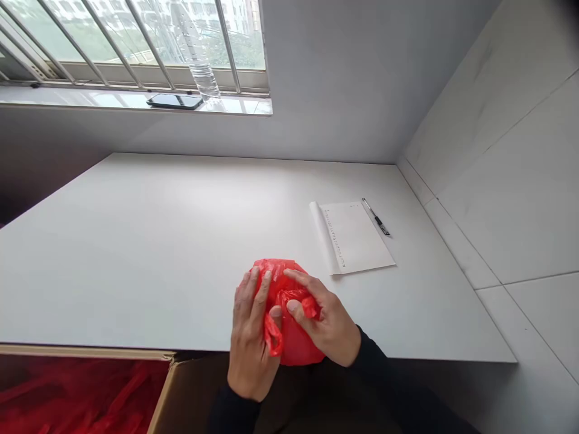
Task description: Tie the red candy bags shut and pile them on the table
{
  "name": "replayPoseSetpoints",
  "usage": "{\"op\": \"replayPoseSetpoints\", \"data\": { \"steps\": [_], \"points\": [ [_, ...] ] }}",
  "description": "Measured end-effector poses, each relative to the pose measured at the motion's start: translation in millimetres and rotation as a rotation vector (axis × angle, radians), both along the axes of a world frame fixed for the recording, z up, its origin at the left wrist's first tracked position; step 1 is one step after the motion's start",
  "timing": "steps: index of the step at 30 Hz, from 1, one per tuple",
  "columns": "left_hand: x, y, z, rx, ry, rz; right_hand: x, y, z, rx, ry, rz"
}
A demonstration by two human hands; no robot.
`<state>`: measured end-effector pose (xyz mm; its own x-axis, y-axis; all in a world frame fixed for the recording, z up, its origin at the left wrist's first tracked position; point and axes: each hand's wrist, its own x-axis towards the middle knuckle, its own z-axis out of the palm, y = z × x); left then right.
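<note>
A round, filled red plastic bag [301,340] sits at the front edge of the white table, knotted on top with its loose handle ends sticking out. My left hand [251,331] holds the bag's left side, fingers stretched over it and the thumb beside one handle loop. From the right, my right hand [328,319] grips the bag, its thumb and fingers around the knot and the other handle end. What the bag contains is hidden.
Right of the bag lie an open notepad [357,238] and a pen [376,217] on the table [158,241]. An open cardboard box [165,386] with red plastic bags [81,392] stands below the front left edge. The windowsill bears a phone [175,101] and a clear bottle [201,63].
</note>
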<state>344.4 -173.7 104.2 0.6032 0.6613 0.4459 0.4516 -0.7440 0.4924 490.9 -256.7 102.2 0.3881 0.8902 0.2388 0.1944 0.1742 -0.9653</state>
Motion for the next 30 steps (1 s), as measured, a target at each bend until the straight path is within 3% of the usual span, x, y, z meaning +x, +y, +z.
{"op": "replayPoseSetpoints", "data": {
  "steps": [5, 11, 19, 23, 26, 30],
  "points": [
    [3, -2, -20.3, 0.111, 0.149, 0.015, -12, 3, -29, -0.021, -0.482, -0.041],
    [1, -17, -19.2, 0.014, 0.289, 0.062, -12, -6, -47, -0.017, -0.629, -0.028],
    [-2, -22, -27.3, -0.028, 0.316, 0.060, -13, -7, -69, -0.023, -0.781, -0.030],
    [-4, -28, -24.7, -0.089, 0.178, 0.045, -13, -12, -69, 0.000, -0.697, -0.010],
    [-10, -30, -15.9, -0.291, -0.154, 0.113, -12, -20, -58, -0.044, -0.447, -0.013],
    [-27, -23, -0.6, -0.500, -0.475, 0.304, -13, -29, -39, -0.238, -0.050, -0.221]
  ]
}}
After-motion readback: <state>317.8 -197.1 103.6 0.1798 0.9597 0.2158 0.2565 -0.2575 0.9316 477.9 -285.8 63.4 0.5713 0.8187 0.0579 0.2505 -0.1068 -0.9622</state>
